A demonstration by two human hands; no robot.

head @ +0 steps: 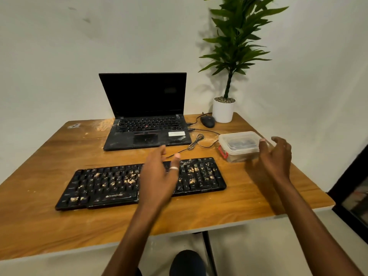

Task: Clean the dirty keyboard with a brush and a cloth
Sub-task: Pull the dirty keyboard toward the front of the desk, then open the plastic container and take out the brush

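A black keyboard [111, 186] strewn with tan crumbs lies across the middle of the wooden table [49, 156]. My left hand [159, 176] hovers above its right half, fingers relaxed and spread, holding nothing; a ring shows on the thumb. My right hand [275, 158] is raised at the right side of a clear lidded plastic box [238, 145] with red clips, fingers loosely curved toward it; whether it touches the box I cannot tell. Something dark lies inside the box. No brush or cloth is plainly visible.
Behind the keyboard stands an open black laptop [147, 124] with a dark screen. A black mouse [207, 121] and its coiled cable [196, 141] lie to its right, beside a potted plant [223, 111] in a white pot. The table's right edge is close to the box.
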